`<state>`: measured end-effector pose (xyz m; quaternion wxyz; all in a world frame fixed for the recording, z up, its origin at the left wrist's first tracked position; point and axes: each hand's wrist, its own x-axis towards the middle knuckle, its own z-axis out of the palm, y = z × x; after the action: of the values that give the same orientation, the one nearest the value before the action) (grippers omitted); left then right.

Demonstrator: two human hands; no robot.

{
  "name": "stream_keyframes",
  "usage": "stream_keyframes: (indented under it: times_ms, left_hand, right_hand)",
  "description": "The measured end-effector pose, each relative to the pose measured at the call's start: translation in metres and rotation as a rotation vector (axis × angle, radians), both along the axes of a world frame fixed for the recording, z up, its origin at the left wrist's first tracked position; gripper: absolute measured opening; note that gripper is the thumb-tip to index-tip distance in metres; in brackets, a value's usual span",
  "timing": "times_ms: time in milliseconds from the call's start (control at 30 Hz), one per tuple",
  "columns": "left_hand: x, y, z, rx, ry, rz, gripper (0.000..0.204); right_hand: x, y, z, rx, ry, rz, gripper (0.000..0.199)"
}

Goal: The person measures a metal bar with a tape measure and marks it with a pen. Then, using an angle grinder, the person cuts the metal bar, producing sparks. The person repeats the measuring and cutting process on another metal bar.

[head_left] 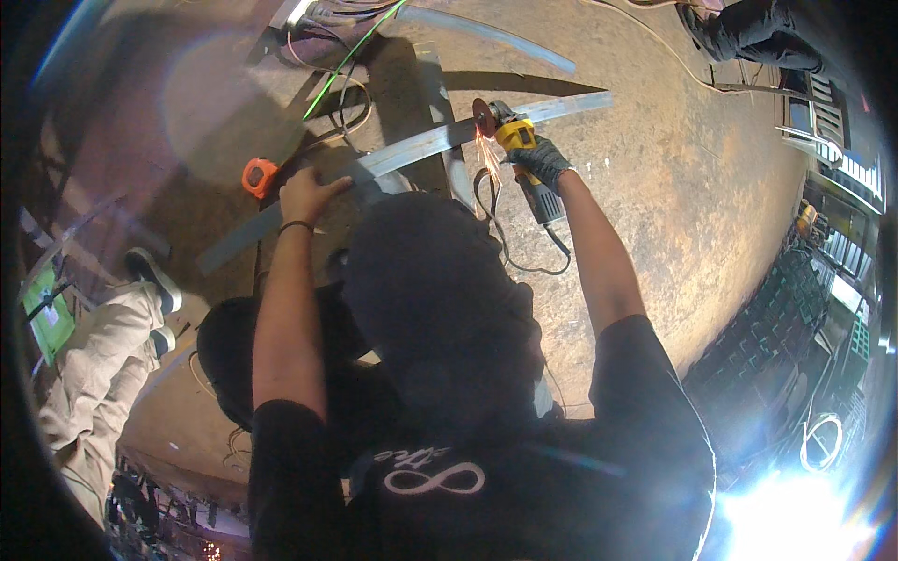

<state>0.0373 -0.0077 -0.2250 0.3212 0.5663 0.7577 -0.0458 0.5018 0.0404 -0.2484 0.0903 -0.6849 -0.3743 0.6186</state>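
Observation:
My right hand point(543, 161), in a dark glove, is closed around a yellow and black angle grinder point(517, 138). Its reddish-brown disc point(484, 118) meets a long, slightly curved metal strip point(412, 152), and orange sparks point(486, 154) stream down from there. The bare left hand point(307, 196) grips this strip toward its left end, thumb lying along it. Just left of that hand sits an orange tape measure point(259, 177). Under the strip, another metal bar point(437, 93) runs crosswise. A black cord point(505, 245) loops below the grinder.
At the left, another person's beige-trousered legs point(103, 365) reach in; a further person's dark leg point(748, 28) shows at upper right. A second metal strip point(491, 33) and a green cable point(351, 58) lie beyond my hands. Dark stacked material point(758, 383) and a glaring light point(795, 519) are right.

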Motion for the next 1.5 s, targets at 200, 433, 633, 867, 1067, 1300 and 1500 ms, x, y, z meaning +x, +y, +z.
stream_keyframes:
  times_ms: [200, 433, 633, 867, 1067, 1300, 1500]
  left_hand:
    - [0.000, -0.002, 0.002, 0.036, -0.001, 0.010, 0.075]
    - [0.006, 0.000, 0.013, -0.020, 0.050, 0.009, 0.081]
    - [0.005, 0.000, 0.005, -0.046, 0.070, -0.009, 0.084]
    - [-0.003, -0.006, 0.001, 0.053, 0.047, 0.026, 0.088]
    - [-0.003, 0.002, 0.003, 0.019, 0.078, -0.044, 0.076]
    - [-0.008, -0.004, -0.009, -0.011, 0.117, -0.137, 0.058]
    - [-0.011, -0.004, -0.013, -0.075, 0.111, -0.178, 0.051]
  right_hand:
    - [0.001, 0.003, -0.005, 0.029, 0.064, -0.042, 0.040]
    - [-0.008, 0.001, -0.002, 0.039, 0.009, 0.050, 0.044]
    - [-0.008, -0.010, 0.005, 0.097, 0.002, 0.029, 0.047]
    - [0.019, -0.069, 0.002, -0.067, 0.069, -0.134, 0.042]
    - [0.031, -0.113, 0.036, -0.103, 0.256, -0.451, 0.046]
    - [0.020, -0.137, 0.070, -0.119, 0.714, -0.740, 0.075]
    - [-0.007, -0.155, 0.084, 0.007, 1.028, -0.879, 0.085]
